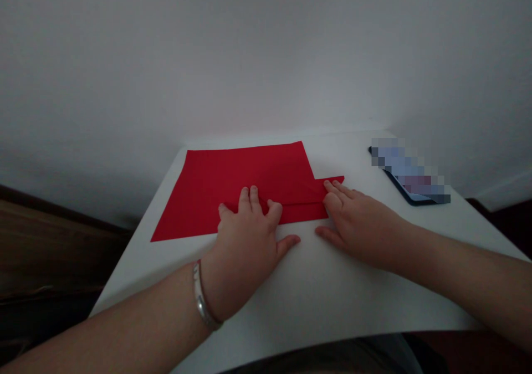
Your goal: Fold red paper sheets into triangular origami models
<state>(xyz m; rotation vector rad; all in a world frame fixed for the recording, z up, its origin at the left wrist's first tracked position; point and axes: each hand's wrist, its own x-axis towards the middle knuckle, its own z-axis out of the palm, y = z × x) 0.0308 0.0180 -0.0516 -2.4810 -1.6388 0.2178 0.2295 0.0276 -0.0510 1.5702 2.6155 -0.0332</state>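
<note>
A red sheet of paper (241,169) lies on the white table, with a folded strip (303,199) along its near right part that juts out past the sheet's right edge. My left hand (249,246) rests palm down on the near edge of the paper, fingers spread and thumb out to the right. On the strip's right end my right hand (357,219) presses with its fingertips, the index finger bent and the thumb stretched toward the left hand. Part of the strip is hidden under my left fingers.
A phone (409,174), partly blurred out, lies at the table's right side. The white table (332,296) stands against a pale wall (266,58). Brown wooden furniture (50,241) stands beyond the table's left edge. A silver bangle (202,302) circles my left wrist.
</note>
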